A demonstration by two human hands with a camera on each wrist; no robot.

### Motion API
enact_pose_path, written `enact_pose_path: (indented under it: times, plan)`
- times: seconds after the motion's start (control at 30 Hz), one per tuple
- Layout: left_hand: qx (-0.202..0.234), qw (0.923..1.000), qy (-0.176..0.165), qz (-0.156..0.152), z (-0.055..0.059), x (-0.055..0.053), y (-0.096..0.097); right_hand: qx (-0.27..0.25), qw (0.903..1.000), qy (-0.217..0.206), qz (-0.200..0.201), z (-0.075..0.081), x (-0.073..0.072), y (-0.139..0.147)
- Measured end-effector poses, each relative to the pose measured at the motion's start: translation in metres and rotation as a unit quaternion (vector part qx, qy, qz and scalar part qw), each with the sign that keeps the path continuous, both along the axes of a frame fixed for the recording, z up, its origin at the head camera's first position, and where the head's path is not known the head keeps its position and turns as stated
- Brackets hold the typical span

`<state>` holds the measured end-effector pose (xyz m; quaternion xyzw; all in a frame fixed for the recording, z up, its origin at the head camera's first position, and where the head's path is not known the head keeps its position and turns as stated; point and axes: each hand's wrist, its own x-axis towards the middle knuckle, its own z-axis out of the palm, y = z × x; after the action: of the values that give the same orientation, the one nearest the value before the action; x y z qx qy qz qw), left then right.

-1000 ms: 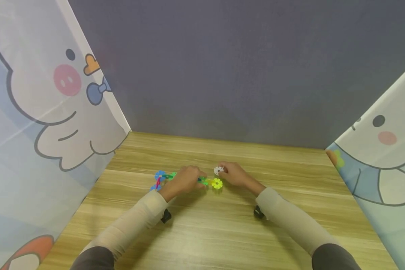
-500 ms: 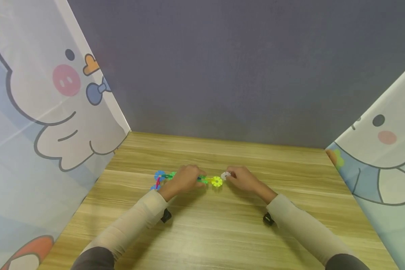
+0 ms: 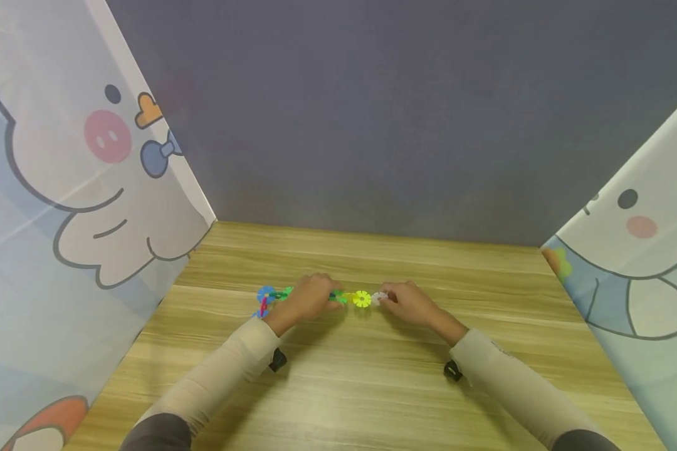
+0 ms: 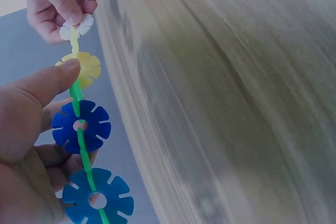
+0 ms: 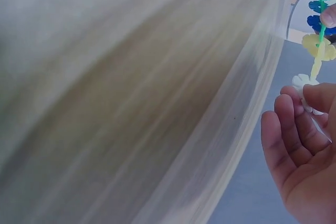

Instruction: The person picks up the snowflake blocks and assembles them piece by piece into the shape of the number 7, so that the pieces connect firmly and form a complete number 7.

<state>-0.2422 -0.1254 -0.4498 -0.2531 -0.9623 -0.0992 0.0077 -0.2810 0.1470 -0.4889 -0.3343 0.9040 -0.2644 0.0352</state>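
A chain of slotted plastic snowflake discs runs left to right in the head view. My left hand (image 3: 311,297) grips it near the green disc (image 3: 340,296), thumb close to the yellow disc (image 4: 89,69). Dark blue discs (image 4: 81,127) show against its fingers in the left wrist view. With thumb and fingertips my right hand (image 3: 410,302) pinches a white snowflake disc (image 3: 379,298). That white disc meets the chain's right end beside the yellow pieces; whether its slot is fully seated I cannot tell. The left hand covers the chain's middle in the head view.
A blue disc (image 3: 266,294) and a pink disc (image 3: 263,307) hang at the chain's left end. Below both hands lies a wood-grain table (image 3: 361,388). A grey wall (image 3: 361,125) closes the back, with cartoon-printed panels on both sides.
My right hand has moved right and slightly down with the white disc, bringing it from above the yellow disc into line at its right. The left hand has stayed nearly still.
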Motion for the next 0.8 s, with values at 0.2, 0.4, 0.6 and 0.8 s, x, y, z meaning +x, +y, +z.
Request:
enact_pose_path:
  times: [0.2,0.4,0.6,0.8]
  plan:
    - [0.004,1.0000,0.005,-0.005,-0.0008,0.0002,-0.0003,-0.007,0.9999,0.010,0.007,0.0014,0.0028,-0.0009]
    - [0.010,0.9998,0.014,-0.012,-0.0028,-0.0017,0.0014,-0.041,0.9991,-0.001,0.007,-0.0003,0.0030,-0.0019]
    - [0.023,0.9994,0.021,-0.012,-0.0041,-0.0025,0.0023,-0.086,0.9957,-0.034,-0.011,-0.0038,0.0030,-0.0010]
    - [0.028,0.9988,0.028,-0.030,-0.0054,-0.0023,0.0015,-0.083,0.9962,-0.027,-0.008,0.0016,0.0048,-0.0018]
